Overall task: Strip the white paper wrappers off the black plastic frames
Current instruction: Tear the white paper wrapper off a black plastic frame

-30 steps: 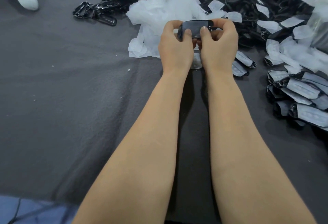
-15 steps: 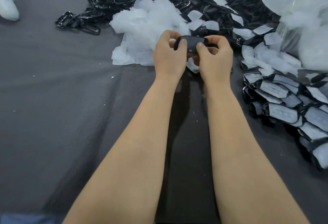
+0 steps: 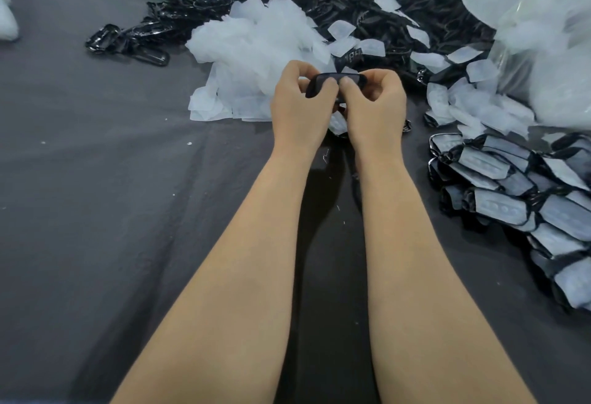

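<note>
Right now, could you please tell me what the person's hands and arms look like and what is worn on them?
The left hand and right hand are bare: no gloves and no rings that I can see. Both forearms are uncovered down to the picture's lower edge, with no sleeve, watch or bracelet in view. The visible nails look short and unpainted.

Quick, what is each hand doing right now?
Left hand: gripping the black frame, thumb pressed on it.
Right hand: gripping the same frame's other end.
</note>
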Demonstrator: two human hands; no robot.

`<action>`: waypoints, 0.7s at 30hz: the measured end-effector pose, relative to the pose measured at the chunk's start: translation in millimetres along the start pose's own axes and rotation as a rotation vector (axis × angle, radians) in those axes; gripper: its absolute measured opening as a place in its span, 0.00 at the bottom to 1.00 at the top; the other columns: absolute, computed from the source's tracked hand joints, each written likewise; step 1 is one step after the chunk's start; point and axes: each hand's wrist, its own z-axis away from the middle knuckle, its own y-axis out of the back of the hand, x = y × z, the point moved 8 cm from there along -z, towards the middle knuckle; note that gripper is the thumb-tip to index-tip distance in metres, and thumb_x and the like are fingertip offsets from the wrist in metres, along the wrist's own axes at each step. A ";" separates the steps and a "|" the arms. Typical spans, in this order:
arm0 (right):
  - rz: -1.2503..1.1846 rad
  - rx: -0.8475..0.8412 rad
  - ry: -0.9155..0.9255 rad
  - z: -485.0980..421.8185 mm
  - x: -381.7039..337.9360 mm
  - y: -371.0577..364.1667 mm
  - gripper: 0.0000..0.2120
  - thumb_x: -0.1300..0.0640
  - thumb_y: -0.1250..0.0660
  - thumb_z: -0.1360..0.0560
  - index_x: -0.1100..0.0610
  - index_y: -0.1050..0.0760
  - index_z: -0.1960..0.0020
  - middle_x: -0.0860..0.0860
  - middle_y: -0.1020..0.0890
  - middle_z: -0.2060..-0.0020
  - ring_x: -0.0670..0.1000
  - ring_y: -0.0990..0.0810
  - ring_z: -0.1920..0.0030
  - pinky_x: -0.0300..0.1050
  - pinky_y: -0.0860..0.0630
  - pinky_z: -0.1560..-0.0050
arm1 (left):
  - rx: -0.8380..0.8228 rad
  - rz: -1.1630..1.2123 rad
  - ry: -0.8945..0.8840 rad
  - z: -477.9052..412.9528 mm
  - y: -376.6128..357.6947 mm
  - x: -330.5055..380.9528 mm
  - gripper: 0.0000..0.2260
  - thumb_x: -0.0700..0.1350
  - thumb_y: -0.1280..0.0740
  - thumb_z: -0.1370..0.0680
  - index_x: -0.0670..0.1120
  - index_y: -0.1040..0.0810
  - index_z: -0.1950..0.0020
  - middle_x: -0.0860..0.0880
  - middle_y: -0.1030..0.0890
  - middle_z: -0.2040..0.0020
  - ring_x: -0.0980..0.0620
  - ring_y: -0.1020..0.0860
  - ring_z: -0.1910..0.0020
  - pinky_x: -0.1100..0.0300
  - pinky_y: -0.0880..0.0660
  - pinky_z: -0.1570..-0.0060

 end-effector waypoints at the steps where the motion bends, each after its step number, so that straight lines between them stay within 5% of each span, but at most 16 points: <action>1: -0.017 -0.004 -0.005 0.2 0.9 -0.6 0.05 0.61 0.32 0.26 0.56 0.28 0.53 0.52 0.21 0.57 0.48 0.23 0.58 0.51 0.23 0.48 | 0.001 0.004 0.002 -0.2 0.5 -0.2 0.09 0.41 0.33 0.25 0.51 0.31 0.60 0.48 0.24 0.64 0.49 0.23 0.66 0.52 0.24 0.62; 5: -0.072 -0.012 -0.047 -1.7 5.4 -1.0 0.08 0.63 0.32 0.26 0.52 0.29 0.59 0.53 0.20 0.60 0.52 0.23 0.59 0.55 0.24 0.49 | 0.010 0.028 0.044 -1.4 2.6 -1.9 0.08 0.40 0.34 0.25 0.50 0.30 0.61 0.46 0.24 0.65 0.48 0.24 0.67 0.54 0.26 0.63; 9: -0.106 -0.017 -0.071 -3.8 8.3 0.1 0.08 0.63 0.34 0.25 0.52 0.28 0.60 0.50 0.21 0.63 0.50 0.24 0.62 0.51 0.24 0.54 | 0.012 0.067 0.080 -0.8 2.3 -1.6 0.08 0.39 0.36 0.24 0.49 0.30 0.62 0.46 0.25 0.65 0.49 0.26 0.70 0.66 0.32 0.75; 17: -0.140 -0.014 -0.078 -2.0 7.6 2.0 0.06 0.63 0.36 0.24 0.54 0.27 0.58 0.49 0.23 0.67 0.42 0.25 0.74 0.43 0.25 0.64 | -0.012 0.109 0.099 -0.8 -0.3 -3.0 0.08 0.38 0.37 0.23 0.48 0.29 0.60 0.48 0.24 0.66 0.48 0.22 0.67 0.62 0.27 0.69; 21: 0.032 -0.064 0.012 -0.9 0.1 -2.6 0.05 0.60 0.35 0.23 0.53 0.28 0.49 0.55 0.19 0.60 0.52 0.18 0.62 0.53 0.20 0.52 | 0.008 0.166 0.122 -0.3 2.6 -5.7 0.07 0.38 0.36 0.22 0.47 0.29 0.58 0.49 0.23 0.67 0.54 0.20 0.70 0.64 0.23 0.66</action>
